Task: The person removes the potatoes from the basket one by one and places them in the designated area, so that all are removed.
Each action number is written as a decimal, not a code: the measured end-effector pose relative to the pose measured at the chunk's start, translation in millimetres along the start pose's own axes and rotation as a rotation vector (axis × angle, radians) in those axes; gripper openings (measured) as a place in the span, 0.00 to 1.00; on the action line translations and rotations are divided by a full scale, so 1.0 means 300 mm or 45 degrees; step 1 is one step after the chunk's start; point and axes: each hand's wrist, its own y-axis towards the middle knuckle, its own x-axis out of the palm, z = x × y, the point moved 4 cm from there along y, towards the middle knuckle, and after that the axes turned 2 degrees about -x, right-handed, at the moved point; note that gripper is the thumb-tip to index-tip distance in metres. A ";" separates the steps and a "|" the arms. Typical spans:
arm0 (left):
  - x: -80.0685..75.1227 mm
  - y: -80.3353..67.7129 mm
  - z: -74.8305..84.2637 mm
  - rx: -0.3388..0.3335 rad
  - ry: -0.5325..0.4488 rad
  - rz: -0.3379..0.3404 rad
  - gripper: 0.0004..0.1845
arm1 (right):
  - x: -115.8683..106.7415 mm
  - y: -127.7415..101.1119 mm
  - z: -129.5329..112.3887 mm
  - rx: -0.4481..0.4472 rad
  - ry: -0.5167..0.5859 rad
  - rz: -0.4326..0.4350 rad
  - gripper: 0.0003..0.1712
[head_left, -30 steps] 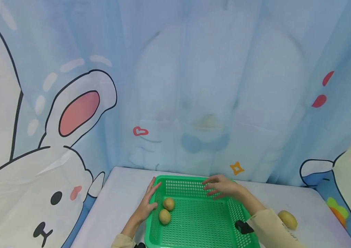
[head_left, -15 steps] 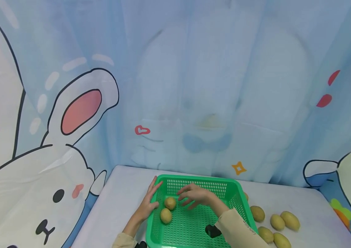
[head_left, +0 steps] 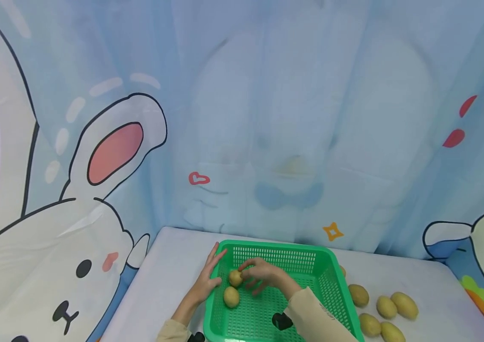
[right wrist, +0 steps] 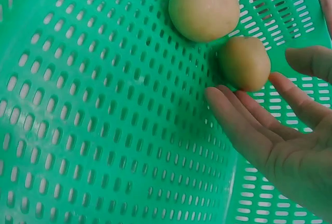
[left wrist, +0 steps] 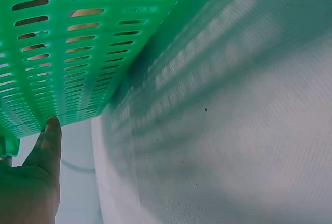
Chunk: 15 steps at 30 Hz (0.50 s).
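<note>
A green plastic basket (head_left: pixel 278 245) with slotted walls stands on the table, two potatoes inside along its left wall. My left hand (head_left: pixel 203 284) rests on the left rim with its fingers spread; the left wrist view shows its fingers (left wrist: pixel 51 141) against the outer wall. Inside the basket, my right hand (head_left: pixel 265 274) is at the farther potato (right wrist: pixel 245 63). Its fingers are loosely bent, the thumb stands apart, and a fingertip is right at the potato's side. The nearer potato (head_left: pixel 231 297) lies beside that one, away from both hands.
Several more potatoes (head_left: pixel 404 305) lie on the white table (head_left: pixel 434 285) to the right of the basket. One is partly hidden behind the basket's right wall. A blue curtain (head_left: pixel 289 118) with cartoon animals hangs behind the table.
My right hand has moved left from above the basket's far right side to the farther potato. The potatoes on the right have come out from behind the sleeve. The left hand stays put.
</note>
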 end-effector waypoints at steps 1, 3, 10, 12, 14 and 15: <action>0.001 -0.002 -0.001 -0.004 -0.001 -0.002 0.43 | 0.002 0.004 0.003 -0.005 0.003 0.017 0.21; 0.000 -0.005 -0.002 -0.007 0.005 -0.005 0.43 | 0.008 0.013 0.005 -0.011 0.007 0.047 0.20; -0.012 -0.013 0.001 -0.018 0.026 0.019 0.44 | 0.051 0.044 -0.009 -0.059 0.015 0.093 0.22; -0.010 -0.010 0.002 -0.011 0.009 0.011 0.44 | 0.056 0.049 -0.011 -0.062 0.008 0.118 0.23; -0.006 -0.008 0.005 -0.006 -0.016 0.003 0.44 | 0.056 0.052 -0.012 -0.063 -0.005 0.147 0.24; -0.004 -0.007 0.005 -0.007 -0.024 -0.003 0.43 | 0.056 0.053 -0.011 -0.061 -0.010 0.162 0.24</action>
